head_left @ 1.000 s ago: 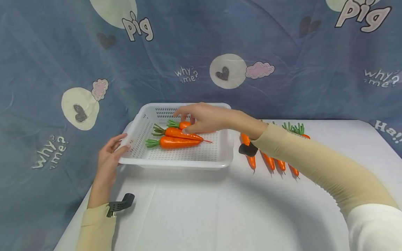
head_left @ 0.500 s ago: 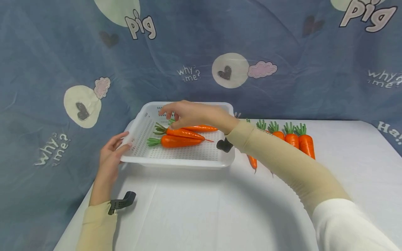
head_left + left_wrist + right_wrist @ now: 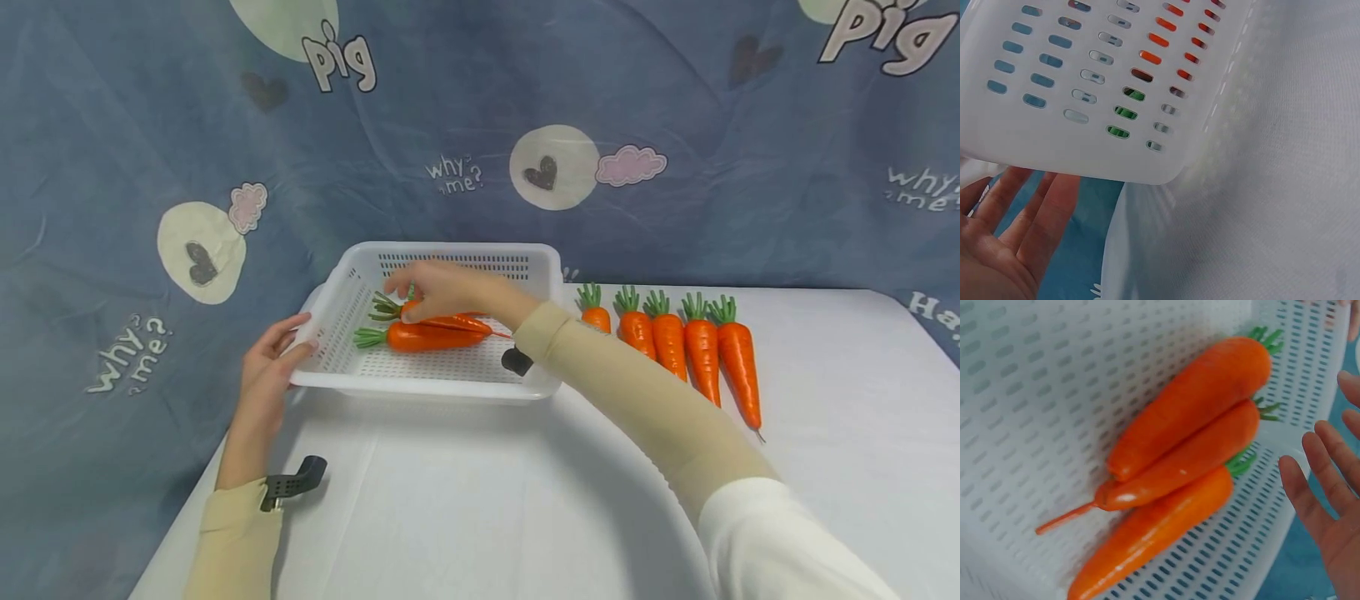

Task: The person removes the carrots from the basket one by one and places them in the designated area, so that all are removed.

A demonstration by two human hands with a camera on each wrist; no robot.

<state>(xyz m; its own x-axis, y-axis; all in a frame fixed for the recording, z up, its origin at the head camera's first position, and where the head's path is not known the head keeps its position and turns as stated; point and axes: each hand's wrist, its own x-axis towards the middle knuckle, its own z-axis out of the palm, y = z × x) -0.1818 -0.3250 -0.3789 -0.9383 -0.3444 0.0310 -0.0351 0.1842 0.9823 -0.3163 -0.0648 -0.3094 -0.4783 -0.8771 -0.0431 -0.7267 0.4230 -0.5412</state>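
Over the last second the right hand [image 3: 442, 289] has drawn back toward the near side of the white perforated basket [image 3: 540, 260], the sleeve has cleared the row, and five carrots on the table [image 3: 825, 375] beside the basket now show in full where the forearm had covered them. The hand now lies over the three carrots in the basket [image 3: 1179, 465], fingers loosely extended and resting on the top one rather than curled round it; the third carrot appears to be laid down against the other two, so the placing looks finished. In the right wrist view the three lie touching, side by side, long axes parallel; in the head view they run left to right across the basket floor, green tops toward the left wall, tips toward the right. The left hand [image 3: 268, 357] steadies the basket's left rim with straight, relaxed fingers. The loose carrots [image 3: 701, 350] point tops away, tips toward the person.
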